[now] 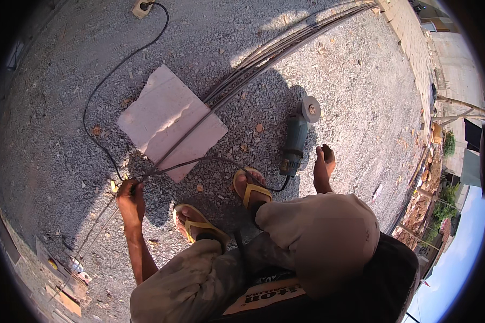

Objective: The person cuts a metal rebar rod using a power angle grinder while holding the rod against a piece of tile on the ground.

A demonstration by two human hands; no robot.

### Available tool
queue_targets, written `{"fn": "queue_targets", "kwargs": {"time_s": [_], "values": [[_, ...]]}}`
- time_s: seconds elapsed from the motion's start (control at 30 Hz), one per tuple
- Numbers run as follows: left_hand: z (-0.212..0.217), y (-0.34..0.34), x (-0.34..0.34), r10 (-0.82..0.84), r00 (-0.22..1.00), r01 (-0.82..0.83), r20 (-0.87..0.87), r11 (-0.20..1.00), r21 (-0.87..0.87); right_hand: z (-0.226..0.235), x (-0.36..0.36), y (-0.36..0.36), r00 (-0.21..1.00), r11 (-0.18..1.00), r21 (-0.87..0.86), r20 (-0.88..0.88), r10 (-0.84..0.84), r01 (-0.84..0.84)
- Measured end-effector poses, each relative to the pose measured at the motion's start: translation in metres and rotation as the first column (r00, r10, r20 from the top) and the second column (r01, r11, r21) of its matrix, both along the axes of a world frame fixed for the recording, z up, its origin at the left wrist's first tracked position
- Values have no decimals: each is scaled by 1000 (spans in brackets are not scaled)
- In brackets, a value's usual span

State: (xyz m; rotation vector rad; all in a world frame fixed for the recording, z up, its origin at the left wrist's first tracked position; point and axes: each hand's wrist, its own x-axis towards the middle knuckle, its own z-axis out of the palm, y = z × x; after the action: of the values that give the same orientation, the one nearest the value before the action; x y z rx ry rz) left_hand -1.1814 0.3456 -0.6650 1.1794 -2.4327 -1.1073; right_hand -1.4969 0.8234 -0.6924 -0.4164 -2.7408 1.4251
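Note:
My left hand point(130, 195) is closed around a thin metal rod, low on the left; the black power cord point(199, 159) passes right by the fingers. From there the rod point(184, 137) runs over a pale, broken-edged stone slab point(159, 116) toward a bundle of rods point(277, 52) at the upper right, and its other end slants to the lower left. My right hand point(324, 161) is off to the right, empty, with fingers loosely curled and a gap at the thumb. Beside it an angle grinder point(295, 141) with a round disc point(311, 109) lies on the gravel.
The cord loops across the gravel point(361, 97) to a socket block point(142, 8) at the top left. My feet in yellow sandals point(196, 220) are close to the slab and cord. Wood scraps point(64, 301) lie at the lower left. A wall point(452, 59) stands along the right.

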Motion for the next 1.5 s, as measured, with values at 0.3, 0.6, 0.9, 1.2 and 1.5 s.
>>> {"fn": "queue_targets", "kwargs": {"time_s": [0.3, 0.6, 0.9, 1.2, 1.5], "values": [[-4, -2, 19, -6, 1000, 11, 25, 981, -195, -8, -33, -60, 858, 934, 14, 400, 322, -357], [56, 85, -43, -94, 916, 118, -391, 992, 37, -3, 3, -103, 718, 814, -433, 412, 561, -388], [4, 172, -118, -484, 691, 633, -537, 764, 126, 59, 38, -179, 735, 665, -647, 231, 638, -373], [12, 180, -116, -476, 631, 693, -612, 700, 170, 65, 54, -188, 692, 604, -699, 216, 688, -383], [15, 170, -112, -454, 627, 697, -633, 690, 196, 69, 45, -186, 688, 577, -728, 201, 697, -371]]}}
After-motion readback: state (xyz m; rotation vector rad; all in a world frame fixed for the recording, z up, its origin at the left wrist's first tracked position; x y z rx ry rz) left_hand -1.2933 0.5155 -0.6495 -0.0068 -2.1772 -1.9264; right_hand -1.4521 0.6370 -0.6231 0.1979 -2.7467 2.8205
